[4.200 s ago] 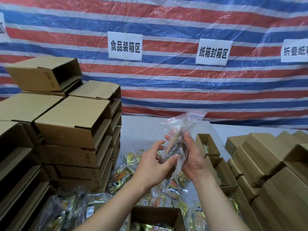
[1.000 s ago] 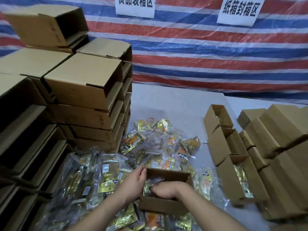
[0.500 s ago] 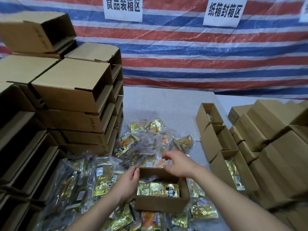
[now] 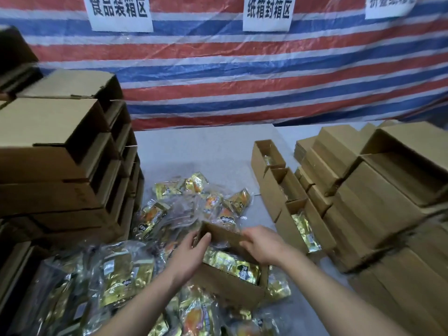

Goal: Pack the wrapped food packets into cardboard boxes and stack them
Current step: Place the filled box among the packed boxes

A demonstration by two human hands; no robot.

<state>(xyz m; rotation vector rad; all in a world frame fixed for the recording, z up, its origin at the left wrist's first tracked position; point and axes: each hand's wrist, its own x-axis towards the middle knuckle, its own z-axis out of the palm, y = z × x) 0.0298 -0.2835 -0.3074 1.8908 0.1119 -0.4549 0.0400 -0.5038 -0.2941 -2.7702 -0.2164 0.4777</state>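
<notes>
**Both hands on the far flap of a filled box**

A striped tarpaulin [image 4: 242, 76] spans 12 o'clock. Stacked cardboard boxes [image 4: 60, 161] stand at 9 o'clock on the worktop [image 4: 194, 151], more stacked boxes [image 4: 378, 202] at 3. Wrapped food packets [image 4: 194, 202] heap centrally. At 6 o'clock the open box [image 4: 230, 284] holds gold packets; the left hand [image 4: 191, 253] and right hand [image 4: 261, 246] each grip its raised flap [image 4: 223, 235].

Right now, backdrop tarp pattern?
Red, white and blue stripes on the tarp, clearest in the head view.

Tilted open box [image 4: 225, 284] of gold packets [image 4: 232, 264]
</notes>
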